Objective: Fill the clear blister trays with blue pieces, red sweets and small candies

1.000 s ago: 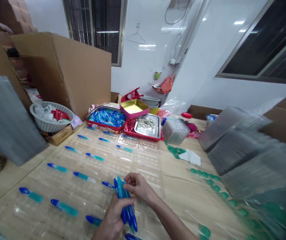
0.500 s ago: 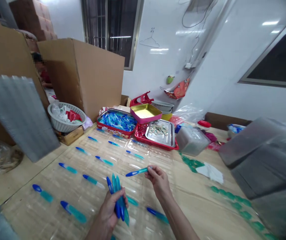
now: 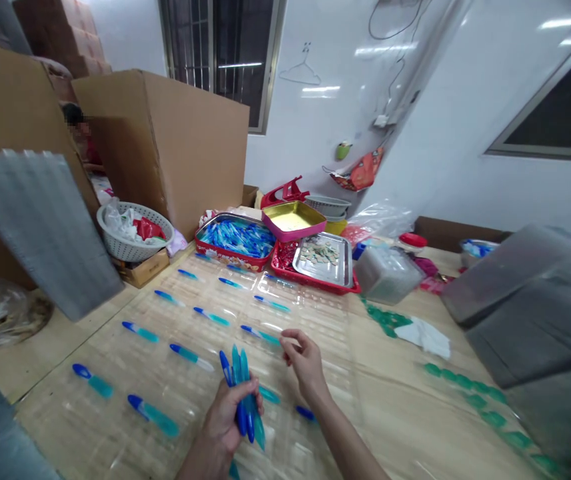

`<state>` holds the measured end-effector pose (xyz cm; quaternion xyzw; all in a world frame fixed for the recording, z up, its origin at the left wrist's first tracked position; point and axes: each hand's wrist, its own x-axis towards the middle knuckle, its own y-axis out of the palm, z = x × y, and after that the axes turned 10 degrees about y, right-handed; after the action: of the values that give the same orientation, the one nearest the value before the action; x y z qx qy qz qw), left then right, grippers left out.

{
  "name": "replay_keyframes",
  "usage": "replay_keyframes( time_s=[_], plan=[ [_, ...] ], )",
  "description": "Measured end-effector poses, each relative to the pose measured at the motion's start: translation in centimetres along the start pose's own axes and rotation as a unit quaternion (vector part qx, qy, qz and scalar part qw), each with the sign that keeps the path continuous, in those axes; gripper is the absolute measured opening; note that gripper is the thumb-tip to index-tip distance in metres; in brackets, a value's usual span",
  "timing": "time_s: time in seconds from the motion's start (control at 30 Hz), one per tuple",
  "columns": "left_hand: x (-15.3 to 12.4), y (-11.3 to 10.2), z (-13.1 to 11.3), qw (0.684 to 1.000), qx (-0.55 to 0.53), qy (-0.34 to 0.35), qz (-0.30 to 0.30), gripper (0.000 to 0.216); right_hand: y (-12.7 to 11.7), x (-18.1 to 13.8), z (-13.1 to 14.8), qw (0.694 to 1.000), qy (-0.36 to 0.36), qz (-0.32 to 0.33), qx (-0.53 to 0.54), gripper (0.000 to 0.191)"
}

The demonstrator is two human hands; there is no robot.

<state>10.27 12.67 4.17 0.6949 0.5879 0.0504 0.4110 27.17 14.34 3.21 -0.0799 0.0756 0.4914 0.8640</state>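
Note:
In my left hand (image 3: 228, 413) is an upright bundle of several slim blue-and-teal pen-shaped plastic pieces (image 3: 243, 397), my fingers wrapped round them. Some of these show a dark blue end, others a pointed teal end. My right hand (image 3: 302, 360) is open, its curved fingertips just beside the teal end of a single piece (image 3: 260, 335) lying in the clear moulded plastic trays. More such pieces (image 3: 152, 415) lie spaced in rows across the clear trays (image 3: 115, 433). My right forearm partly covers one with a blue tip (image 3: 306, 413).
At the back, a red tin (image 3: 235, 257) holds many blue-and-white pieces. Beside it are a metal tray (image 3: 332, 273) of small flat bits and a gold-lined tin (image 3: 295, 220). Cardboard boxes (image 3: 200, 147) and a basket (image 3: 125, 250) stand left; grey wrapped stacks (image 3: 520, 313) stand right.
The piece pinched in my right hand now lies in the clear tray, let go. My right hand has shifted slightly left. The left hand still holds its bundle; the view has shifted slightly.

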Motion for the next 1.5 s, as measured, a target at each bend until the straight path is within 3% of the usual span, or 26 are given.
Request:
replay_keyframes(
  time_s=[0.13,0.2,0.27,0.4,0.53,0.7,0.87,1.03,1.13,1.23,1.3,1.43,1.5],
  plan=[
    [-0.3,0.8,1.3,0.999,0.045,-0.024,0.018,0.036,0.8,-2.5,1.8,0.979,0.06,0.189,-0.037,0.032],
    [-0.6,1.2,2.1,0.996,0.07,-0.043,0.029,0.035,1.0,-3.5,2.2,0.971,0.065,0.228,-0.042,0.033],
    [-0.7,1.4,2.7,0.995,0.079,-0.064,0.021,0.036,0.8,-4.1,2.2,0.971,0.063,0.227,-0.035,0.032],
    [-0.4,1.4,2.9,0.996,0.063,-0.064,-0.007,0.031,-1.4,-4.3,1.7,0.98,0.088,0.174,0.04,0.037],
    [0.3,1.5,2.6,0.996,0.032,-0.078,-0.005,0.022,-6.0,-3.7,1.3,0.987,0.062,0.001,0.15,0.041],
    [0.7,1.9,2.8,0.996,0.008,-0.084,0.002,0.017,-11.5,-1.6,-0.1,0.962,0.034,-0.186,0.199,0.045],
    [0.4,2.1,2.8,0.995,0.003,-0.101,0.008,0.015,-12.9,-0.1,-2.1,0.963,0.038,-0.214,0.158,0.045],
    [0.1,2.3,2.4,0.993,-0.006,-0.114,0.004,0.013,-11.6,-1.0,-1.6,0.973,0.002,-0.221,0.068,0.048],
    [0.2,2.7,2.5,0.993,-0.024,-0.117,0.012,0.017,-9.5,-3.2,-0.3,0.989,-0.004,-0.148,0.016,0.037],
    [0.3,3.2,2.8,0.994,-0.022,-0.099,0.039,0.027,-6.9,-5.8,1.0,0.998,0.0,0.034,-0.046,0.026],
    [0.2,3.5,3.0,0.994,-0.004,-0.093,0.048,0.031,-5.4,-6.7,1.9,0.99,-0.007,0.113,-0.082,0.022],
    [-0.5,3.6,3.8,0.988,0.051,-0.11,0.098,0.036,-3.8,-5.4,2.8,0.986,-0.036,0.114,-0.118,0.026],
    [-0.8,3.4,4.3,0.98,0.076,-0.138,0.125,0.04,-3.5,-4.1,2.8,0.983,-0.007,0.147,-0.108,0.034]
  ],
)
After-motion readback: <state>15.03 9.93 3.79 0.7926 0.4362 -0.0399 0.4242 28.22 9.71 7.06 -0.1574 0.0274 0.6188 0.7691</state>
